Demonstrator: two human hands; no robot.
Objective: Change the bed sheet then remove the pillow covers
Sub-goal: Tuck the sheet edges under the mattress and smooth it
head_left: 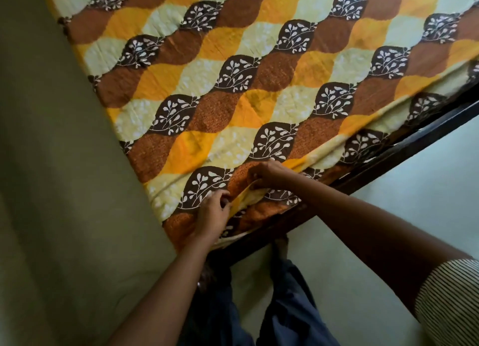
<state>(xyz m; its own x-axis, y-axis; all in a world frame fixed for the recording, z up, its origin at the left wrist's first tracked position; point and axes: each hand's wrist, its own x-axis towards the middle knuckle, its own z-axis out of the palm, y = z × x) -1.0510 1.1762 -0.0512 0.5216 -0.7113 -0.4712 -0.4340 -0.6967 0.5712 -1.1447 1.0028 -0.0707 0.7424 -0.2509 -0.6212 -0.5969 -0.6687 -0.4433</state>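
A bed sheet patterned in orange, brown, cream and dark leaf shapes covers the mattress across the upper view. At the bed's near edge a fold of the sheet is raised. My left hand pinches that fold at its lower end. My right hand grips the same fold a little further along the edge, fingers curled into the cloth. The sheet's border hangs down over the bed's side beneath both hands. No pillows are in view.
A dark bed frame rail runs diagonally under the sheet's edge. A pale green wall lies along the bed's left side. My legs in dark trousers stand on the light floor against the frame.
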